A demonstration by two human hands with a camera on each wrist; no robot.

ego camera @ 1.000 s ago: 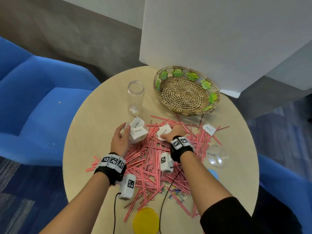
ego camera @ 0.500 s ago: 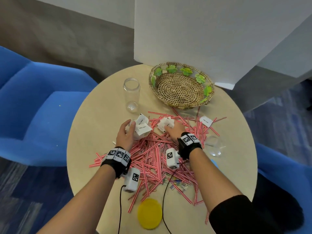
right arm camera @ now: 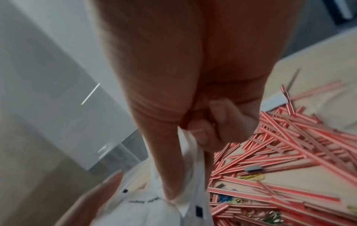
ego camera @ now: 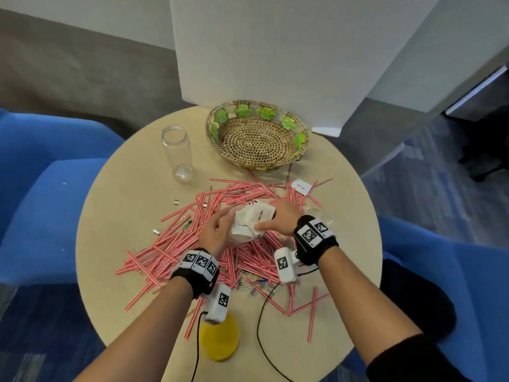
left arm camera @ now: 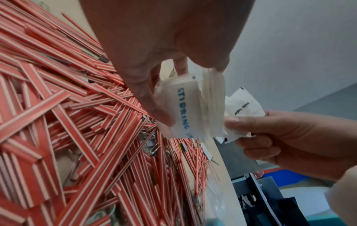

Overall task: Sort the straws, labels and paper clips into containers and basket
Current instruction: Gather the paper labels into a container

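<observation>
Gathering labels [ego camera: 252, 221] mid-table — I've got my left hand [ego camera: 217, 234] and right hand [ego camera: 281, 220] both curled round the wad; next, carry it to a container [ego camera: 177, 153], I'd judge.

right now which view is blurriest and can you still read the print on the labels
Right wrist view: smeared by motion, the labels print illegible under the right hand. Left wrist view: sharper, blue lettering shows on the labels beside the left hand. Head view: wide-angle bend, the straws crisp, print too small.
</observation>
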